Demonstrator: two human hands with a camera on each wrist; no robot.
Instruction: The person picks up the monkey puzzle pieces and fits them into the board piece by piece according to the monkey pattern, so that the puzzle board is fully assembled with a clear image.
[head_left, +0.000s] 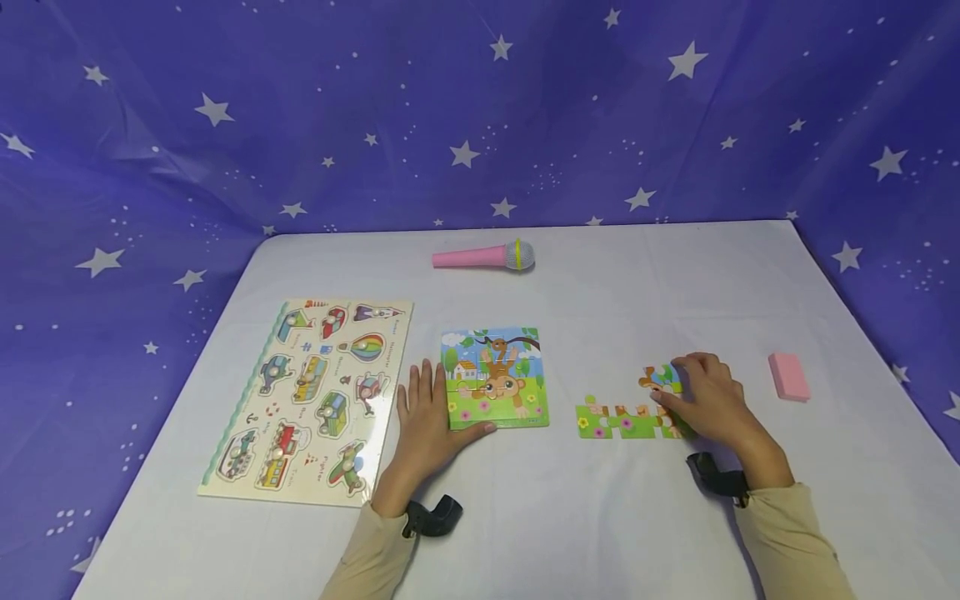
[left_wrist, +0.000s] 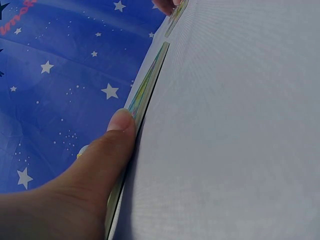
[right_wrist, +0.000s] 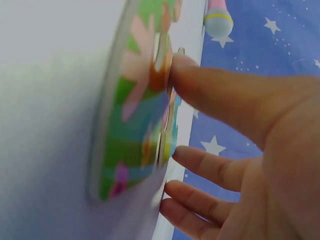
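Observation:
My left hand [head_left: 429,425] lies with straight fingers along the left side of a square monkey jigsaw puzzle [head_left: 495,367], its thumb at the front edge. In the left wrist view the thumb [left_wrist: 120,135] touches the puzzle's side. To the right, a partly joined second jigsaw [head_left: 633,427] has a row of green pieces along the front. My right hand [head_left: 712,404] pinches a jigsaw piece [head_left: 662,377] at the right end of that row, between thumb and forefinger. The other fingers are loosely bent, and the palm hides some pieces.
A large wooden vehicle puzzle board [head_left: 307,408] lies left of my left hand. Toward the back is a pink toy microphone [head_left: 480,257]. A pink block [head_left: 789,377] lies at the right. A starry blue cloth [head_left: 480,108] hangs behind the white table [head_left: 555,517].

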